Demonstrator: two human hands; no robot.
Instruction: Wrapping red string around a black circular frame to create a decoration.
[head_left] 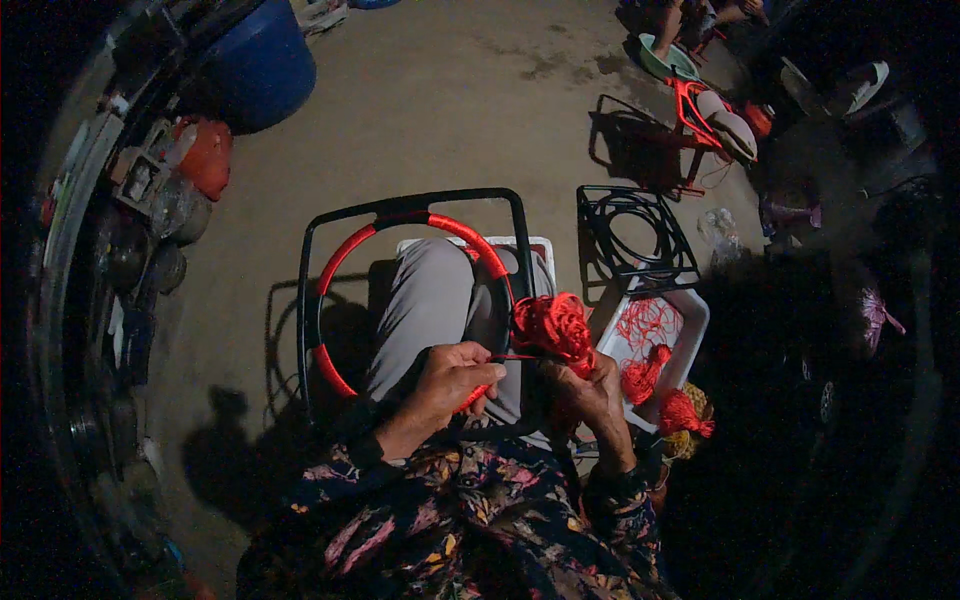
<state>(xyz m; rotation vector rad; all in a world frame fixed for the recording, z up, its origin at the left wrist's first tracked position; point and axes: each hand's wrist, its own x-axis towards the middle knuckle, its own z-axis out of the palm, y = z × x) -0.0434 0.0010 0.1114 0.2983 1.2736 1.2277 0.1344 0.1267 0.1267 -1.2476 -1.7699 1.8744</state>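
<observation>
Across my lap lies a black metal frame with a ring inside it, and red cord wrapping covers stretches of that ring. My left hand is closed around the near right part of the wrapped ring, thumb on top. A bundle of red cord sticks up from my right hand, whose fingers are closed around its lower end. One taut strand runs between the two hands. The palm-side fingers of both hands are partly hidden.
To my right stands a white bin with loose red cord, and black frames lie by its far end. Farther off are a red stool and another person's feet in a green basin. A blue tub stands far left.
</observation>
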